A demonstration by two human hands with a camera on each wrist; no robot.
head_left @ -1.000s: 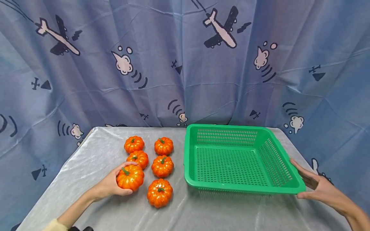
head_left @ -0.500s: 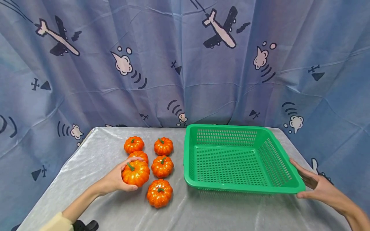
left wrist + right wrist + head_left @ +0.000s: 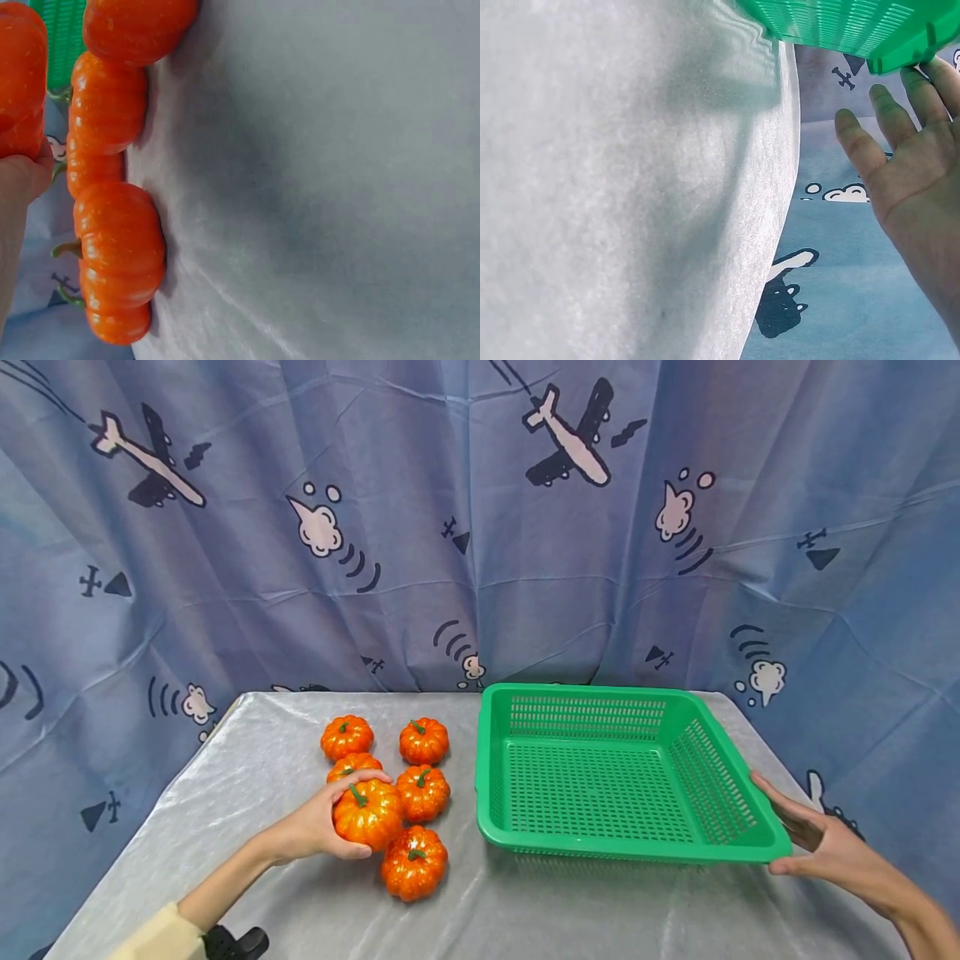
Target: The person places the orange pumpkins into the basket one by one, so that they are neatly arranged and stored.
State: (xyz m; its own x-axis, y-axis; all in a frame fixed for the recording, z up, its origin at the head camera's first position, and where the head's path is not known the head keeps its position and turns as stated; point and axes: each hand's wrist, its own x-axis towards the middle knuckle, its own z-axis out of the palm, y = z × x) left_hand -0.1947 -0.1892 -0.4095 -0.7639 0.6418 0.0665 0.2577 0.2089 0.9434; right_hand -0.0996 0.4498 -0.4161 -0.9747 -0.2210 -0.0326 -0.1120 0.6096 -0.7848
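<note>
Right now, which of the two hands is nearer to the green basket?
The right hand: it touches the right edge of the green basket, near its front corner. The left hand is farther, left of the basket, holding a pumpkin, with other pumpkins in between.

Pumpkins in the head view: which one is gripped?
The pumpkin in the left hand, fingers along its far side and thumb on the near side. The other five pumpkins sit on the table, none of them gripped.
</note>
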